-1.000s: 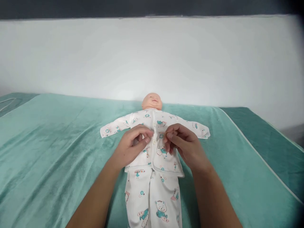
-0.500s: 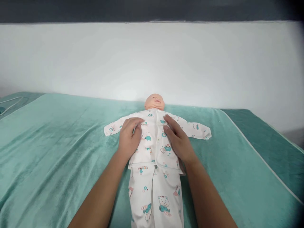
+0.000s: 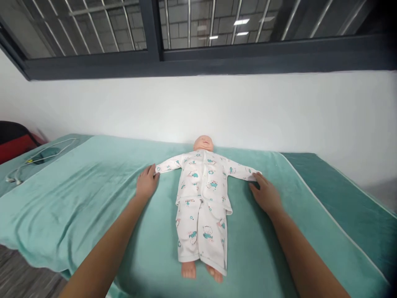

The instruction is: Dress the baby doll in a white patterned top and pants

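A baby doll [image 3: 203, 143] lies on its back with its arms spread wide. It wears a white printed pajama top [image 3: 203, 176] and matching pants [image 3: 201, 236]; its bare feet [image 3: 188, 270] stick out of the pant legs. My left hand [image 3: 147, 182] is closed at the cuff of the sleeve on the left [image 3: 169, 164]. At the cuff of the opposite sleeve [image 3: 242, 170], my right hand [image 3: 266, 194] pinches the end between thumb and fingers. The doll's own hands do not show.
A light green cloth [image 3: 102, 198] covers the bed, over a darker green sheet [image 3: 338, 182]. White cables [image 3: 18, 171] lie at the far left, near a red and black bag [image 3: 15, 142]. Behind stands a white wall [image 3: 279, 111] below a dark window frame [image 3: 217, 58].
My hands have moved apart from the doll's chest out to its two sleeve ends. The view has tilted up and drawn back, bringing in the window and the doll's feet.
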A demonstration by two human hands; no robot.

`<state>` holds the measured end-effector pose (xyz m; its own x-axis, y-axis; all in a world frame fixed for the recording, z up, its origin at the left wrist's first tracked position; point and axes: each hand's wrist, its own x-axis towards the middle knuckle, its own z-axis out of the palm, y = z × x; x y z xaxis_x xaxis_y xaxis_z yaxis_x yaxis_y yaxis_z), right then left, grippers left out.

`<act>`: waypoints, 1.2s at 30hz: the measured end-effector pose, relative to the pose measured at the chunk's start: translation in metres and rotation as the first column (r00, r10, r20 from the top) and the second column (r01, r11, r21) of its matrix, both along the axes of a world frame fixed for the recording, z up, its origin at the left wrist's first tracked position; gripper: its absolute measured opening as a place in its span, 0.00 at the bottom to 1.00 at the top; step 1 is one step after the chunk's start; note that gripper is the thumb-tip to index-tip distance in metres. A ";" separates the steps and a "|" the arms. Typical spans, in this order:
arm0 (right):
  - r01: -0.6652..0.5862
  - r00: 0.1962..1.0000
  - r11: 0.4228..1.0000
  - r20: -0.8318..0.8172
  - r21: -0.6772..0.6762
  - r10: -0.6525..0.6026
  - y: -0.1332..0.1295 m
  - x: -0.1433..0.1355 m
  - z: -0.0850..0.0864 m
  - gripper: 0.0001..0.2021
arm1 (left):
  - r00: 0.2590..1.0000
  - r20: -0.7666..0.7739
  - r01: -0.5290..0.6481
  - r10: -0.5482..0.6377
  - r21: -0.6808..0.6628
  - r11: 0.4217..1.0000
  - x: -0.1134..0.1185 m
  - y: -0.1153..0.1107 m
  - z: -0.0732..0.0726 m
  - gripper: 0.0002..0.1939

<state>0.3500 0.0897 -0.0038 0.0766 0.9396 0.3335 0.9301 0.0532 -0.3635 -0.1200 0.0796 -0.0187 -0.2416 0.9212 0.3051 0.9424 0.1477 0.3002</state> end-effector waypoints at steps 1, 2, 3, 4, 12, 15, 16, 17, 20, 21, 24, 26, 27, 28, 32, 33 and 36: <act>0.027 1.000 1.000 -0.012 -0.003 -0.027 -0.002 0.008 -0.001 0.26 | 1.000 -0.007 0.003 -0.003 0.001 1.000 -0.004 -0.003 -0.001 0.28; 0.051 0.998 0.999 -0.028 -0.006 -0.052 -0.002 0.014 -0.002 0.26 | 1.000 -0.015 0.007 -0.007 0.003 1.000 -0.006 -0.004 -0.002 0.28; 0.076 0.996 0.997 -0.043 -0.006 -0.077 -0.003 0.017 -0.003 0.25 | 1.000 -0.023 0.010 -0.010 0.004 1.000 -0.007 -0.006 -0.002 0.28; 0.100 0.994 0.995 -0.054 -0.005 -0.100 -0.003 0.018 -0.003 0.25 | 0.999 -0.033 0.010 -0.010 0.002 1.000 -0.008 -0.006 -0.003 0.28; 0.132 0.991 0.991 0.029 -0.023 -0.132 -0.006 0.007 0.002 0.25 | 0.993 -0.092 0.072 -0.072 -0.003 0.997 -0.011 -0.004 -0.003 0.26; 0.140 0.990 0.990 0.008 -0.009 -0.140 -0.003 0.011 -0.002 0.25 | 0.996 -0.072 0.050 -0.049 0.017 0.999 -0.013 -0.004 -0.003 0.25; 0.137 0.991 0.991 -0.003 -0.001 -0.137 -0.002 0.012 -0.004 0.25 | 0.997 -0.062 0.043 -0.041 0.028 0.999 -0.014 -0.003 -0.004 0.26; 0.132 0.991 0.991 -0.012 0.008 -0.132 -0.001 0.013 -0.006 0.24 | 0.998 -0.053 0.038 -0.036 0.038 0.999 -0.014 -0.002 -0.004 0.26; 0.127 0.991 0.991 -0.044 0.050 -0.125 0.002 0.018 -0.012 0.23 | 1.000 -0.026 0.018 -0.016 0.074 0.997 -0.016 0.001 -0.004 0.26; 0.127 0.991 0.990 -0.058 0.062 -0.123 0.003 0.019 -0.014 0.23 | 1.000 -0.018 0.009 -0.007 0.089 0.996 -0.017 0.002 -0.004 0.27; 0.132 0.988 0.987 -0.096 0.089 -0.124 0.006 0.021 -0.017 0.25 | 1.000 0.005 0.000 -0.001 0.124 0.992 -0.019 0.005 -0.005 0.28; 0.140 0.986 0.986 -0.105 0.094 -0.130 0.007 0.022 -0.017 0.26 | 1.000 0.020 0.005 -0.007 0.129 0.992 -0.020 0.005 -0.005 0.28; 0.144 0.985 0.985 -0.109 0.096 -0.133 0.007 0.021 -0.016 0.26 | 1.000 0.027 0.005 -0.009 0.128 0.992 -0.020 0.005 -0.005 0.28; 0.149 0.984 0.984 -0.114 0.097 -0.138 0.007 0.021 -0.015 0.26 | 0.999 0.033 0.003 -0.008 0.127 0.992 -0.019 0.005 -0.004 0.28; 0.138 0.981 0.986 -0.153 0.095 -0.123 0.005 0.018 -0.010 0.23 | 0.999 0.042 -0.026 0.021 0.116 0.993 -0.015 0.004 -0.001 0.28; 0.128 0.980 0.988 -0.167 0.090 -0.112 0.005 0.017 -0.008 0.22 | 0.999 0.040 -0.030 0.026 0.103 0.994 -0.014 0.004 0.000 0.28; 0.116 0.967 0.986 -0.240 0.119 -0.084 0.001 0.014 0.000 0.19 | 0.999 0.037 -0.034 0.032 0.051 0.998 -0.013 0.003 0.002 0.27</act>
